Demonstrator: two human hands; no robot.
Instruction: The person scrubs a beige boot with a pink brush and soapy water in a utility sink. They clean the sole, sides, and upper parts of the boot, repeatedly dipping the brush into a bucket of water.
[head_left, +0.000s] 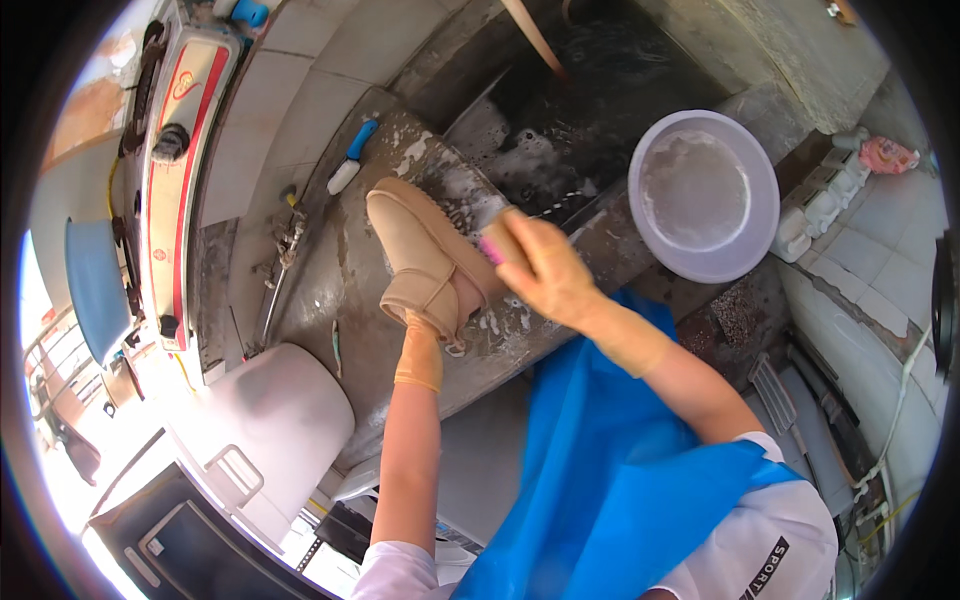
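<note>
A tan ankle boot (409, 232) with a ridged sole lies tilted on the wet, soapy concrete ledge (315, 292). My left hand (422, 337), in a yellowish rubber glove, is inside the boot's shaft, its fingers hidden. In my right hand (547, 270), gloved the same way and slightly blurred, is a scrubbing brush (499, 240) with pink bristles, beside the boot's sole. Whether the bristles touch the sole I cannot tell. A second brush (352, 157), with a blue handle and white bristles, lies beyond the boot's toe.
Past the ledge is a basin of dark, foamy water (600, 97). A pale plastic tub (637, 187) of soapy water stands at its right. A metal tap pipe (277, 277) and a toothbrush (337, 349) are at the left. White containers (817, 202) line the right side.
</note>
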